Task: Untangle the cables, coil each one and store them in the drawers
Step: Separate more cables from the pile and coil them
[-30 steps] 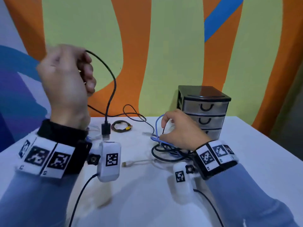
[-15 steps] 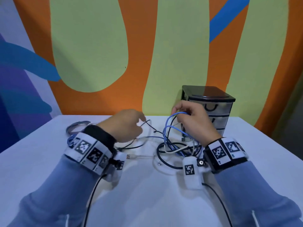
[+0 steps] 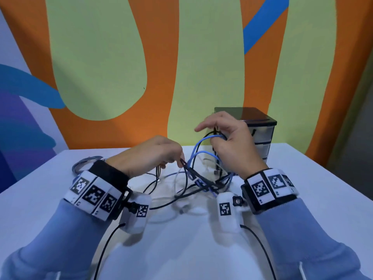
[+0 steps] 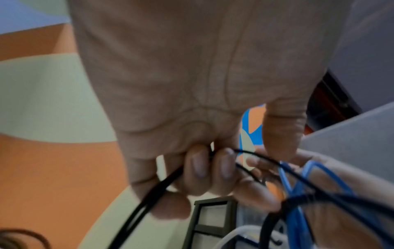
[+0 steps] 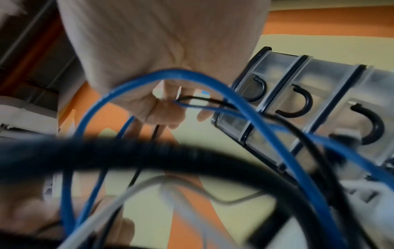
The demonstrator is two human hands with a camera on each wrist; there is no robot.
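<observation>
A tangle of black, blue and white cables [image 3: 201,182] lies mid-table. My right hand [image 3: 228,142] is raised above it and pinches loops of the blue cable [image 3: 199,142] [image 5: 192,80] together with a thin black cable [image 5: 204,99]. My left hand [image 3: 153,156] [image 4: 202,168] sits low at the tangle's left side, fingers curled around a thin black cable [image 4: 153,193] [image 3: 184,164]. A white cable [image 5: 127,198] runs through the lower part of the tangle. The small drawer unit [image 3: 262,126] [image 5: 309,94] stands behind my right hand, all three drawers closed.
A grey coiled cable [image 3: 84,164] lies at the table's far left, behind my left wrist. The white table [image 3: 181,249] ends at a painted orange and green wall [image 3: 113,57]. Black leads run from the wrist cameras [image 3: 228,215] toward me.
My left hand came down from high on the left to the tangle and now grips a black cable there. My right hand rose, lifting blue and black loops off the table.
</observation>
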